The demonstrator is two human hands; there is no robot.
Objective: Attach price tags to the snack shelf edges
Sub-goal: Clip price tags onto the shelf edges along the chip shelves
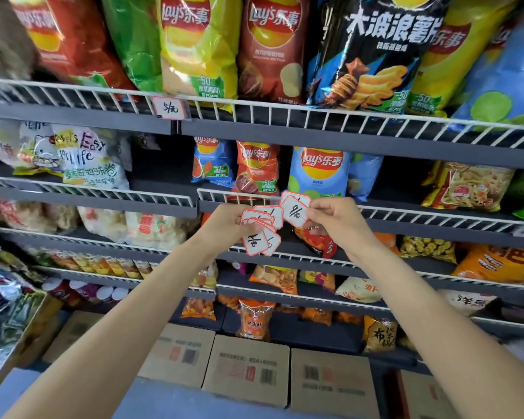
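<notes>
Cut off at twelve o'clock: the tops of glossy, crinkled crisp bags [200,46] on the highest shelf. Smeared by blur at nine o'clock: foil packs, their print unreadable. Partly covered by the arms at six o'clock: plain cardboard cartons [245,370] on the floor. Seen throughout: grey shelf edges [315,131] fronted by white wire rails [285,114], and one white, red-bordered price tag [168,107] already fixed to the top edge at eleven o'clock, handwritten, its figure hard to read. Held up before the second shelf edge at centre frame: left hand [229,220], fingers curled round a fanned stack of price tags [259,232], small cards with clipped corners and red borders. Just beside it at three o'clock: right hand [335,219], closed in a pinch on a single tag [295,209], tilted, scrawled in black ink. Behind that tag, half hidden: a blue crisp bag [318,173].
</notes>
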